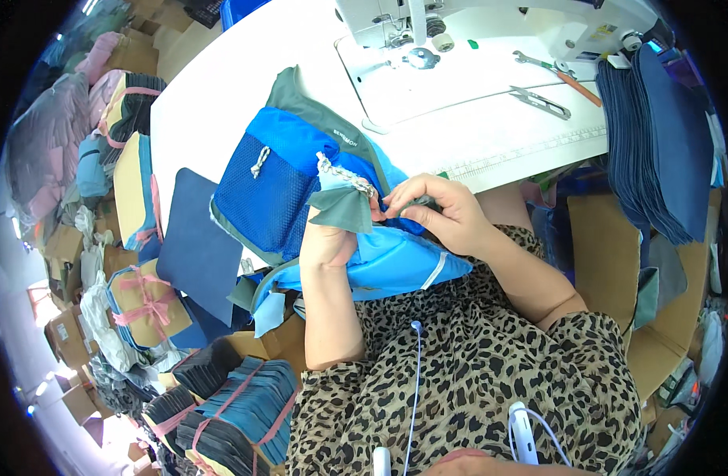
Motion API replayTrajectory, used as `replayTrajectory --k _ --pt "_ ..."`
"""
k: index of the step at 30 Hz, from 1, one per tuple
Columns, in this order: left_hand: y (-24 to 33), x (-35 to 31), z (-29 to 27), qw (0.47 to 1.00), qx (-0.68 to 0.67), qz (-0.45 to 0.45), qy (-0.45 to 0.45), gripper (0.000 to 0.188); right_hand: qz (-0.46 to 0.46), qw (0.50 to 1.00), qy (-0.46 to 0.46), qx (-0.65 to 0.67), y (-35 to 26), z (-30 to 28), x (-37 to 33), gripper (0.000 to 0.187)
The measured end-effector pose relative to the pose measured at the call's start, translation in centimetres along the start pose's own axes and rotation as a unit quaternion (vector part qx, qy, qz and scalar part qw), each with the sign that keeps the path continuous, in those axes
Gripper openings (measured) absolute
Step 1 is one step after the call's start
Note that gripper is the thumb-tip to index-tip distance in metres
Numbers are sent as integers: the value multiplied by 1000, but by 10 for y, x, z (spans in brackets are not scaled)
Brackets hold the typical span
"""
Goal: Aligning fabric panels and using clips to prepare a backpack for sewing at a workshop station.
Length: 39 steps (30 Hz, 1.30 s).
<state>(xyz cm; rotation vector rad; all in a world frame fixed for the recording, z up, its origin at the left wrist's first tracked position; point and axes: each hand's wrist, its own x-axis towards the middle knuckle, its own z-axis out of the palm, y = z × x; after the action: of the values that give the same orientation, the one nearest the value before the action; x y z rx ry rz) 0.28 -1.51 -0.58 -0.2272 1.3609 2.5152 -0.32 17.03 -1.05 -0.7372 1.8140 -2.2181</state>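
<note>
A blue bag (pixel 280 178) with a mesh pocket, grey-green trim and a light blue panel lies partly on the white table and partly over my lap. My left hand (pixel 330 242) is closed on it from below, beneath a grey-green fabric flap (pixel 341 209). A patterned cord (pixel 346 176) runs down to my left fingertips. Against those fingertips, my right hand (pixel 447 213) makes a pinch with thumb and forefinger. Some dark green material shows under its curled fingers, but what the pinch holds is hidden. A second short cord (pixel 260 162) hangs on the mesh pocket.
A sewing machine (pixel 415 40) stands at the table's far side. Thread snips (pixel 541 102) and an orange-handled tool (pixel 578 89) lie right of it. Stacked navy panels (pixel 657 151) hang over the right edge, above an open cardboard box (pixel 606 254). Tied fabric bundles (pixel 245 412) crowd the left.
</note>
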Motion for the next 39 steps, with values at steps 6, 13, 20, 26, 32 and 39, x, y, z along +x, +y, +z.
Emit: replayTrajectory --k 6,13,20,26,32,39 --pt "4 -1 0 999 23 -37 15 21 107 993 -4 42 -7 -4 6 13" --pt "6 1 6 997 60 -49 12 24 51 998 -22 9 -5 -4 12 32" --pt "7 5 -1 995 31 -92 0 24 82 996 -12 32 -6 -7 14 27" --pt "5 1 6 994 86 -61 24 25 71 994 9 -84 -6 -7 14 29" --pt "-1 3 -2 996 63 -46 34 20 43 991 4 -126 -7 -7 13 29" --pt "-7 3 -6 996 80 -26 36 19 17 997 41 -62 2 -7 12 30"
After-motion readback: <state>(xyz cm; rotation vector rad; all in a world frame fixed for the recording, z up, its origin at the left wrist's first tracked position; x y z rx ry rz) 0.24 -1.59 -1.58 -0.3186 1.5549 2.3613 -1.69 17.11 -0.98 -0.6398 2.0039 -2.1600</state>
